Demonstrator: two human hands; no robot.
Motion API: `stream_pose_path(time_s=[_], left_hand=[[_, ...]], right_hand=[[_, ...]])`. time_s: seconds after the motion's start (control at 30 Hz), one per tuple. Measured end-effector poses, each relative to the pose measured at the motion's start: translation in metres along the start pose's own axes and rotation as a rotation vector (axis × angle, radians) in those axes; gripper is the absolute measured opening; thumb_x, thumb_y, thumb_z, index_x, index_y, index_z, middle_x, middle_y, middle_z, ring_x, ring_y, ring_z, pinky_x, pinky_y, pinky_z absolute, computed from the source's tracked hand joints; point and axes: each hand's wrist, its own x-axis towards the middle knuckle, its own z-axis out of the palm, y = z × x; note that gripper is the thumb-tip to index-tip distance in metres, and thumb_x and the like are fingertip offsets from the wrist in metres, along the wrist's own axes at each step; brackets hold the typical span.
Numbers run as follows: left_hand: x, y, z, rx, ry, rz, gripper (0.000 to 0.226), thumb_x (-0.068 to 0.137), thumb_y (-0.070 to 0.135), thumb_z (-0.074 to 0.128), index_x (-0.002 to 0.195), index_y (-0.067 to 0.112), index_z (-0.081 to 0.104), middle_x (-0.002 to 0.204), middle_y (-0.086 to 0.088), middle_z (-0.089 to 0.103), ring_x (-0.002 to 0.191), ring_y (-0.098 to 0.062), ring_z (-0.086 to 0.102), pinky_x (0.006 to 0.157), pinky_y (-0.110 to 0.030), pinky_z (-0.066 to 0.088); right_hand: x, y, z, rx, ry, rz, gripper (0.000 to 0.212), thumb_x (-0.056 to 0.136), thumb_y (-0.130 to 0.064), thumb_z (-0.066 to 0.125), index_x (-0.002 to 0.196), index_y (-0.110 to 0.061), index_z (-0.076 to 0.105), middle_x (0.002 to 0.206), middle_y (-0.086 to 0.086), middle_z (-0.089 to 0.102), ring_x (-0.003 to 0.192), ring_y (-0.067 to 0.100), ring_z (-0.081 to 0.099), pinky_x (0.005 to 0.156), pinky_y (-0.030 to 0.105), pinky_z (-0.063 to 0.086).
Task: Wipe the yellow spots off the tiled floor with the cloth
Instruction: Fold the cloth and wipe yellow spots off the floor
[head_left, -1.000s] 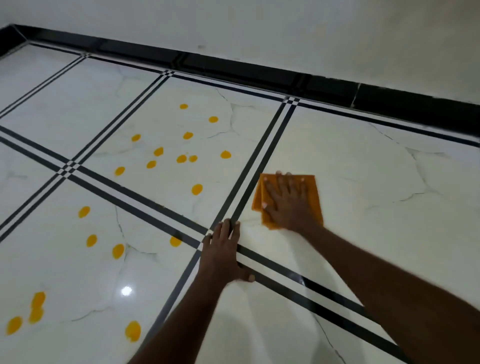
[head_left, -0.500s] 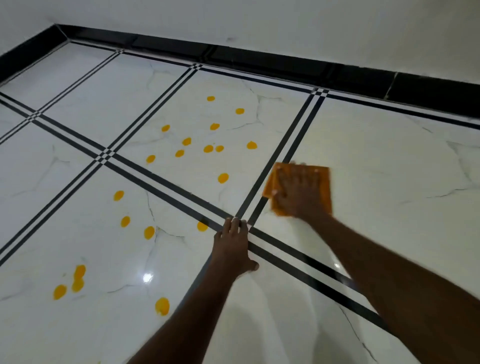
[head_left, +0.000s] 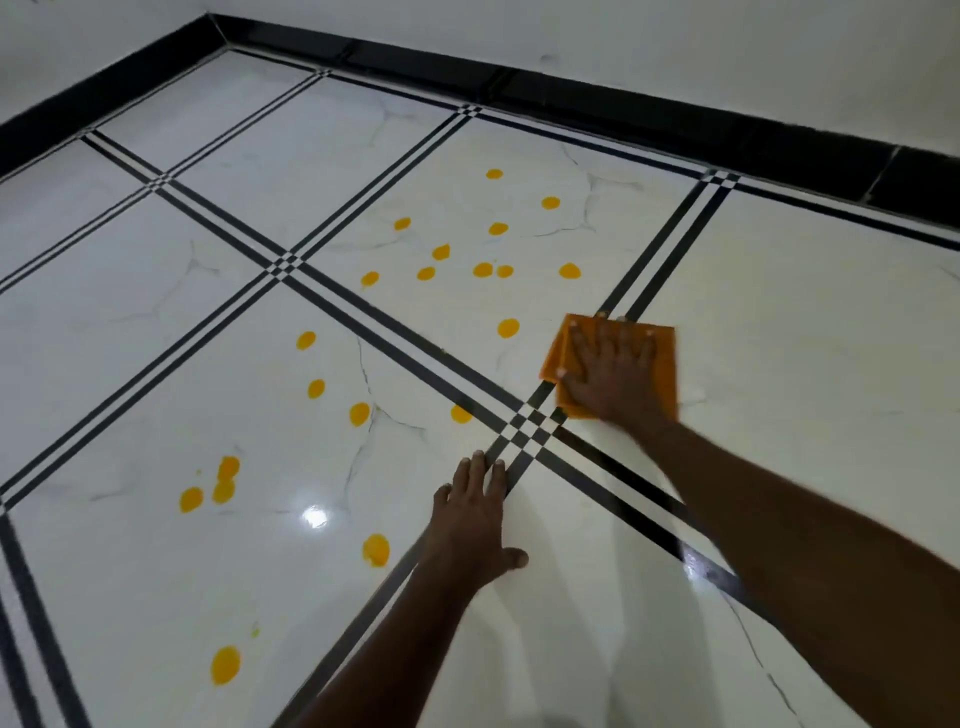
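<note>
- Fingers (head_left: 613, 348) of the right hand (head_left: 610, 376) lie spread flat, pressing the folded orange cloth (head_left: 662, 364) onto the tiled floor (head_left: 779, 364) beside the black-striped crossing.
- Left hand (head_left: 475, 525) rests flat, fingers straight.
- Yellow spots (head_left: 508, 328) dot the tiles left of the cloth.

The right hand (head_left: 613, 374) covers the middle of the cloth (head_left: 667, 364), hiding the floor (head_left: 779, 338) beneath. Both forearms run off the bottom and right edges. The cloth's right edge is motion-blurred. The skirting (head_left: 675, 130) is cut off at the right and left edges.
</note>
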Motion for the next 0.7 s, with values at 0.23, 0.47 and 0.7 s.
stream_pose_path(time_s=[0.23, 0.47, 0.7], left_hand=[[-0.024, -0.033, -0.03, -0.069, -0.079, -0.012, 0.069, 0.086, 0.048, 0.066, 0.141, 0.012, 0.047, 0.143, -0.009, 0.045, 0.137, -0.026, 0.035, 0.107, -0.042, 0.041], [-0.017, -0.065, -0.086, -0.102, -0.107, -0.036, 0.061, 0.089, 0.044, 0.068, 0.142, 0.017, 0.051, 0.141, -0.005, 0.056, 0.133, -0.023, 0.048, 0.109, -0.031, 0.038], [-0.03, -0.097, -0.176, 0.031, -0.092, -0.098, 0.061, 0.092, 0.049, 0.062, 0.144, 0.017, 0.05, 0.145, -0.003, 0.052, 0.137, -0.024, 0.042, 0.109, -0.035, 0.036]], right_hand=[[-0.11, -0.008, 0.025, -0.026, -0.027, -0.304, 0.079, 0.096, -0.072, 0.006, 0.163, -0.03, 0.008, 0.17, 0.01, 0.015, 0.156, 0.038, 0.016, 0.122, 0.065, 0.012], [-0.024, -0.01, -0.004, -0.028, -0.05, 0.043, 0.068, 0.101, -0.049, 0.02, 0.163, -0.024, 0.006, 0.168, 0.019, 0.013, 0.154, 0.045, 0.011, 0.12, 0.07, 0.011], [-0.132, -0.088, 0.004, -0.015, -0.293, -0.5, 0.066, 0.104, -0.036, 0.032, 0.162, -0.035, 0.001, 0.172, 0.007, 0.003, 0.158, 0.035, 0.001, 0.122, 0.062, 0.001]])
